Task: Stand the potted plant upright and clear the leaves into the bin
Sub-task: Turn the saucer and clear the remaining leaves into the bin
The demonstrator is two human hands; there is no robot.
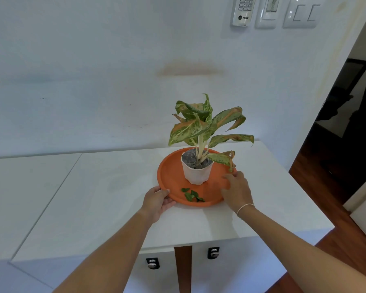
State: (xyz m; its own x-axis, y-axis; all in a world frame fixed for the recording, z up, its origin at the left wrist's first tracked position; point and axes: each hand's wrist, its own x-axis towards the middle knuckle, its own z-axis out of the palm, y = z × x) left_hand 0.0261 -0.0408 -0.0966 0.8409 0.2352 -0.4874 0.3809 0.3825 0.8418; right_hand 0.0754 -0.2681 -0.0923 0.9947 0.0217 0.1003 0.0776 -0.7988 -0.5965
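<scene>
A potted plant (201, 132) with mottled green and orange leaves stands upright in a white pot (195, 174) on a round orange tray (171, 176). Several small green leaf pieces (191, 195) lie on the tray in front of the pot. My left hand (157, 200) grips the tray's near left rim, thumb over the edge. My right hand (237, 190) rests over the tray's right rim, fingers spread, just below a drooping leaf. No bin is in view.
The tray sits on a white tabletop (114, 197) whose right edge (304, 197) drops to a wooden floor. White cabinets with locks (152, 263) are below. A white wall with switches (300, 14) stands behind, and a dark doorway (351, 115) opens at the right.
</scene>
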